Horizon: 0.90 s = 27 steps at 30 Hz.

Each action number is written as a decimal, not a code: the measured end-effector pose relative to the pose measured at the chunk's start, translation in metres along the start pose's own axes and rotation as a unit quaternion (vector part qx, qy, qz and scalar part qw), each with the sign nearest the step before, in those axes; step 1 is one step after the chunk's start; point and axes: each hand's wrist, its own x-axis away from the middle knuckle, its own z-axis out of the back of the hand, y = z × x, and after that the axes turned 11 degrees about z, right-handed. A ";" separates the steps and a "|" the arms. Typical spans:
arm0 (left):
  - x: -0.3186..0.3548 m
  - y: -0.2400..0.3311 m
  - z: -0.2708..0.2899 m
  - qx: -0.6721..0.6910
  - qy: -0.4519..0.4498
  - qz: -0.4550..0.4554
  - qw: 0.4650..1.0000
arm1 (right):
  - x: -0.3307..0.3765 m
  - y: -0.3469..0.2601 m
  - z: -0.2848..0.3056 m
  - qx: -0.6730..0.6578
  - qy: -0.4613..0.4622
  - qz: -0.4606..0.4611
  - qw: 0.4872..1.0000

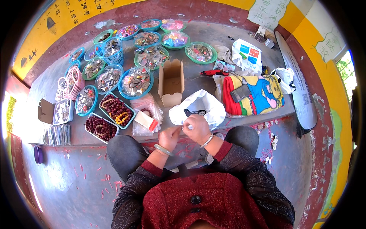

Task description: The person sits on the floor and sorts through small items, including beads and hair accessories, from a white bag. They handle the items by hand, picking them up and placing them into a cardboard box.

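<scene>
My left hand (170, 138) and my right hand (198, 129) are close together above my lap, at the platform's near edge. Both have their fingers pinched. A tiny pale thing shows at the right fingertips, too small to name; whatever the left fingers hold is hidden. Just beyond my right hand lies an opened white plastic bag (214, 110) with black loops (198, 112) inside. To the left of my hands, clear plastic sleeves (142, 104) lie in a pile, with a white and red packet (146, 121) and a dark beaded bracelet (146, 112) on top.
An open cardboard box (171, 100) stands behind the bag. Two trays of beaded bracelets (117, 110) sit at left, before several baskets of small packaged goods (135, 82). A colourful folded blanket (263, 95) lies at right, near a white shopping bag (246, 55). A purple bucket (38, 154) stands on the floor.
</scene>
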 end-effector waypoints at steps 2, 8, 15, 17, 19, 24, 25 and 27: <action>-0.007 -0.017 -0.004 0.173 -0.024 0.105 0.979 | 0.000 0.003 0.000 -0.053 0.031 -0.062 0.996; -0.019 -0.016 0.011 0.457 0.005 0.273 0.847 | 0.004 0.014 0.003 -0.127 0.095 -0.153 0.975; -0.025 -0.031 0.028 0.515 0.101 0.313 0.792 | 0.008 -0.001 0.007 -0.137 -0.015 -0.017 0.990; -0.024 -0.026 0.030 0.519 0.093 0.317 0.788 | 0.024 -0.004 -0.003 -0.166 -0.197 0.007 0.966; -0.025 -0.024 0.028 0.528 0.071 0.317 0.785 | 0.056 0.003 -0.022 -0.110 -0.380 0.032 0.918; -0.022 -0.025 0.027 0.541 0.024 0.309 0.781 | 0.047 -0.014 -0.021 0.079 -0.603 0.066 0.791; -0.022 -0.025 0.026 0.546 0.019 0.306 0.780 | 0.044 -0.017 -0.018 0.078 -0.578 0.052 0.811; -0.020 -0.026 0.027 0.555 0.006 0.297 0.777 | 0.041 -0.019 -0.014 0.079 -0.526 0.023 0.847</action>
